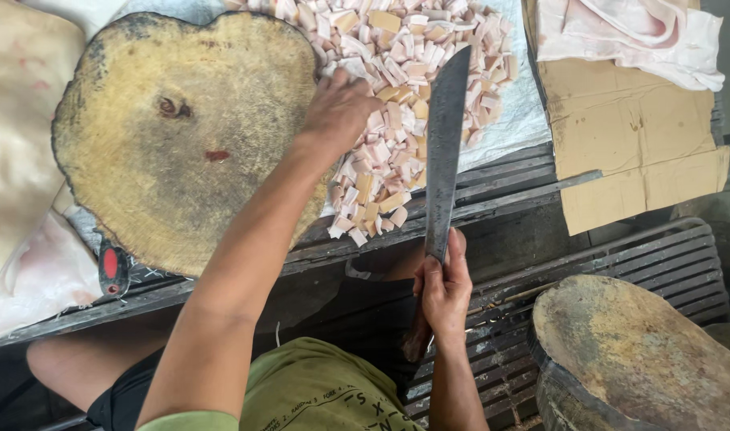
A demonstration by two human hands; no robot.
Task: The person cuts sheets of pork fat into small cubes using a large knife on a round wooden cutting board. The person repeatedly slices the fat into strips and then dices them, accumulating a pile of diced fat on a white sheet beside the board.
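The round, scarred, yellow-brown wooden chopping block (181, 136) sat near the left end of the dark metal slatted bench (509, 179), and looked heavy and stiff. Beside its right edge, on a white woven cloth (516, 112), lay the heap of small pink-and-cream diced fat pieces (405, 88) — soft, probably greasy and slippery, best gathered by the handful rather than pinched. The long, dark, flat steel cleaver (445, 152) pointed away over the heap's right side; it seemed weighty, and safest held by its handle. The right hand (443, 291) was closed around that handle at the bench's near edge. The left hand (337, 108) rested on the heap — fingers curled into the pieces, though whether they gripped any I could not tell.
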